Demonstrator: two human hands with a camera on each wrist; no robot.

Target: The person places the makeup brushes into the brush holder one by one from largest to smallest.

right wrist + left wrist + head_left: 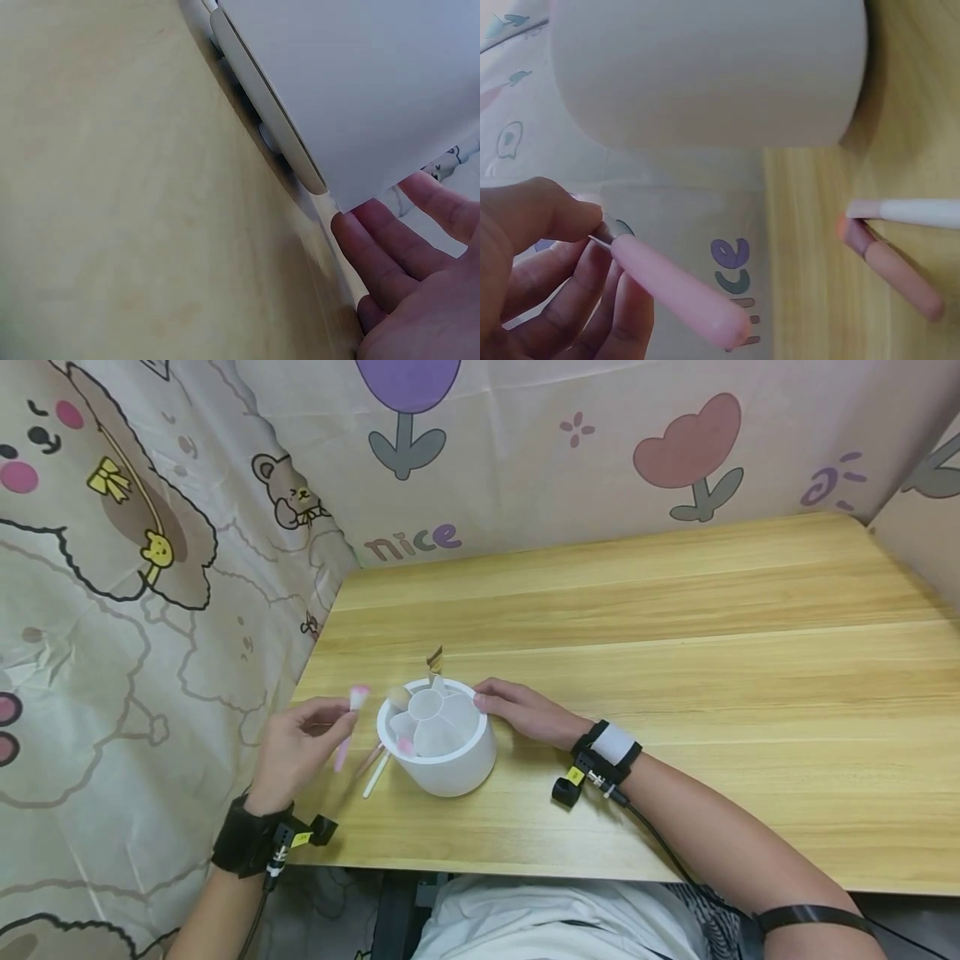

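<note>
Left hand (303, 743) pinches pink brush (679, 289) at its neck, thumb and fingers clamped, bristles up, just left of white holder (450, 774) on table (675, 693). Right hand (528, 714): fingers slightly apart, touching holder's right side. Best, I judge: light steadying touch there; handle kept clear of rim, white brush (922, 213) and brown brush (904, 277).

Just below frame centre, the divided brush holder (450, 773) is standing on the table (712, 710), two makeup brushes (377, 775) lying at its lower left, a third brush (342, 752) in the left hand (296, 743) farther left, the right hand (531, 713) touching its right rim.
</note>
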